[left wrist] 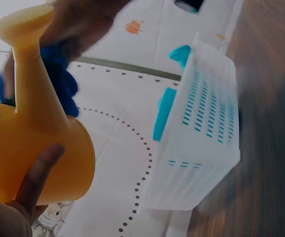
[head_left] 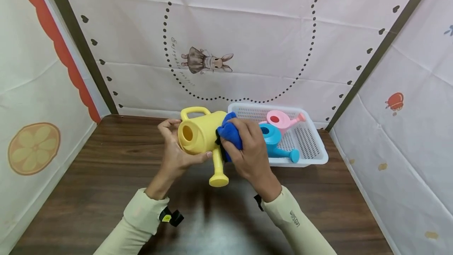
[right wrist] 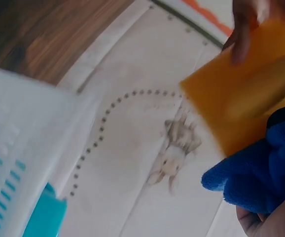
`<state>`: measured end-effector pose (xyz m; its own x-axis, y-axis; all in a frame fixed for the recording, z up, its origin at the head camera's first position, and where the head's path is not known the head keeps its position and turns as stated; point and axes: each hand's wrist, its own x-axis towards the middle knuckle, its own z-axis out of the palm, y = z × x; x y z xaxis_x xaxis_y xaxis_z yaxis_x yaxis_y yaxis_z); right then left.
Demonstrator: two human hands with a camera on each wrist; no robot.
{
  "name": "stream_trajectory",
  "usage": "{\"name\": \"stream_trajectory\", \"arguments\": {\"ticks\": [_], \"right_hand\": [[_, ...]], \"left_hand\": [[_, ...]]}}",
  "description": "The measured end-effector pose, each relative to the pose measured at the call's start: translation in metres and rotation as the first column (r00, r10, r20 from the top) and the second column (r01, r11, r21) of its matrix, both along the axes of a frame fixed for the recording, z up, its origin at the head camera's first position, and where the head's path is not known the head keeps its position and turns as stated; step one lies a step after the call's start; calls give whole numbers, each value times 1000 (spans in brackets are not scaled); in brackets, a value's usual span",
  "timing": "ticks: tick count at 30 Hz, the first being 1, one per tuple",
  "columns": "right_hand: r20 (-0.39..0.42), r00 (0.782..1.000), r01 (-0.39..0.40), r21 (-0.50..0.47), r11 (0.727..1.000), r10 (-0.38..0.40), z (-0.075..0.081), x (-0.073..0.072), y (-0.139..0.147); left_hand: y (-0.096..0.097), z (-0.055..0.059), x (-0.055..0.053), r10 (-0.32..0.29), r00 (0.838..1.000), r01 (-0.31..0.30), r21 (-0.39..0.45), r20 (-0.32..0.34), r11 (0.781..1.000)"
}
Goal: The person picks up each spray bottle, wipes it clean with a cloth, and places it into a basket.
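A yellow toy watering can (head_left: 203,131) is held up above the table, its spout pointing toward the person. My left hand (head_left: 175,148) grips it from the left side, the thumb lying near the base of the spout. On the other side my right hand (head_left: 249,150) grips a bunched blue cloth (head_left: 231,133) against the can's body. In the left wrist view the cloth (left wrist: 58,81) shows behind the yellow spout (left wrist: 34,74). The right wrist view has the cloth (right wrist: 261,168) along the can's edge, with the fingers partly hidden behind it.
Behind the right hand a white perforated basket (head_left: 316,145) stands on the dark wooden table (head_left: 134,160). Inside lie a blue watering can (head_left: 272,135) and a pink one (head_left: 281,119). Printed cloth walls (head_left: 247,42) enclose the table at the back and both sides.
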<state>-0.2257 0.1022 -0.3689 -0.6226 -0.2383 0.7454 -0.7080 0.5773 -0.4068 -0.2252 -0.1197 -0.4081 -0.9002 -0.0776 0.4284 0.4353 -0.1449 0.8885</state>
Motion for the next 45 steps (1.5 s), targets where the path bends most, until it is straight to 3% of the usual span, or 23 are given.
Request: {"name": "stream_trajectory", "arguments": {"ticks": [4, 8, 15, 22, 26, 29, 32, 34, 36, 38, 40, 43, 45], "right_hand": [[-65, 996, -51, 57, 997, 55, 2, 11, -6], [-75, 995, -51, 84, 995, 57, 5, 9, -4], [71, 997, 31, 30, 999, -33, 4, -6, 8], [166, 983, -99, 101, 990, 81, 6, 6, 6], [238, 966, -139, 145, 980, 102, 15, 11, 9], [268, 958, -150, 146, 978, 107, 18, 18, 13], [213, 969, -148, 113, 982, 122, 14, 30, 15], [102, 987, -140, 121, 983, 128, 7, 36, 15], [-50, 991, -112, 154, 982, 120, 1, 40, 14], [-224, 970, -55, 196, 979, 100, -4, 41, 12], [-402, 912, 5, 217, 976, 85, -9, 40, 9], [-598, 799, 72, 202, 977, 64, -13, 35, 8], [-659, 751, 92, 167, 982, 42, -15, 30, 9]], "left_hand": [[-2, -1, -1, -58, 995, 56, -27, -77, 998], [-6, 2, -1, -93, 989, 91, -21, -111, 996], [-7, 8, 1, -82, 988, 87, 35, -132, 996], [-11, 14, -2, -28, 976, 10, -82, -217, 997], [-10, 15, -4, -26, 964, -6, -119, -264, 993], [-9, 14, -3, 10, 957, -46, -119, -289, 992], [-9, 13, -3, 91, 953, -121, -87, -291, 989], [-7, 14, -4, 147, 954, -162, -36, -263, 986], [-4, 16, -5, 172, 966, -168, 39, -192, 985], [1, 18, -4, 147, 986, -137, 122, -74, 983], [6, 21, -2, 94, 994, -104, 192, 59, 976], [11, 24, 3, 38, 977, -87, 231, 210, 969], [12, 26, 3, 31, 968, -89, 227, 248, 970]]}}
